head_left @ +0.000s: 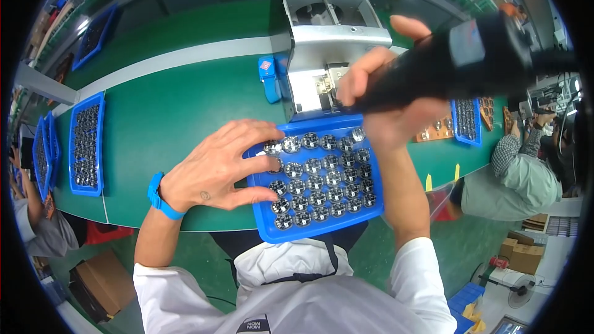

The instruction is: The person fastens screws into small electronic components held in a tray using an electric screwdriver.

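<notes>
My right hand (390, 108) is wrapped round a black electric screwdriver (427, 68), slanted with its narrow end toward the silver machine (328, 43); its tip is hard to make out. Below it lies a blue tray (275, 233) with rows of small round black-and-silver parts (315, 182). My left hand (223, 161) rests over the tray's left side, its fingers and thumb spread. The fingertips reach the parts nearest that rim, and I cannot tell whether they touch them. A blue band (162, 196) circles my left wrist.
More filled blue trays stand on the green table (142, 130): one at left (99, 176), another at right (476, 139) beside brown boards (433, 131). A blue strap (268, 80) lies against the machine. Another person (520, 173) sits at the right, and one at far left (46, 222).
</notes>
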The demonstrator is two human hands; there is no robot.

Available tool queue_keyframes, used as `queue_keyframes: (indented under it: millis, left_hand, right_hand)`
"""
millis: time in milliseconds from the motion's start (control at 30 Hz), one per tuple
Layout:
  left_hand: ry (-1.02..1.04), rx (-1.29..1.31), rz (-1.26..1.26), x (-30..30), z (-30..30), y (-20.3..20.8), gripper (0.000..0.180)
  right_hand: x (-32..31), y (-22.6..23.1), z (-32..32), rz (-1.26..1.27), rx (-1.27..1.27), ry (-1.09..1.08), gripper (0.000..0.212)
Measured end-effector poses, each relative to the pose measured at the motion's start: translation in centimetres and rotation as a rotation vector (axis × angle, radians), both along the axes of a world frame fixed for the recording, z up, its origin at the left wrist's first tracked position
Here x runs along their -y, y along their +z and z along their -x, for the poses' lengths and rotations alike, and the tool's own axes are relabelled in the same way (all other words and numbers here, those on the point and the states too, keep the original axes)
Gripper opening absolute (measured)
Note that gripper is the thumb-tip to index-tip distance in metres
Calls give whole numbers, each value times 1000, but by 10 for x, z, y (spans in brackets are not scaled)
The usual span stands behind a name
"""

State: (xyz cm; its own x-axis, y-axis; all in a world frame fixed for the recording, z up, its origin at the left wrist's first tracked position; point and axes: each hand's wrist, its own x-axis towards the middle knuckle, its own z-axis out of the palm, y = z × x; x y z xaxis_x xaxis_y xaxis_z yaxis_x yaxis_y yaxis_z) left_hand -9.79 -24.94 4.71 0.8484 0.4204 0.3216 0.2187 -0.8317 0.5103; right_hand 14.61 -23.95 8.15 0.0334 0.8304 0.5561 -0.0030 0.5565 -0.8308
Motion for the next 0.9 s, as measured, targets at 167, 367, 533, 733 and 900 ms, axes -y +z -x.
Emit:
queue_keyframes:
  millis: [167, 367, 533, 733, 900]
  left_hand:
    - [8, 33, 4, -2, 0, -1, 39]
    - [28, 48, -14, -1, -3, -4, 39]
    - [34, 27, -23, 0, -6, -5, 39]
    - [31, 4, -16, 0, -8, -3, 39]
    - [40, -5, -4, 1, -6, -4, 39]
  right_hand:
    - [4, 10, -4, 13, -89, 138, 107]
    - [-5, 7, -21, -268, -358, 313, 103]
    - [-9, 0, -25, -259, -334, 334, 102]
    - [-6, 0, -22, -254, -293, 273, 102]
    - [1, 12, -11, -34, -61, 82, 102]
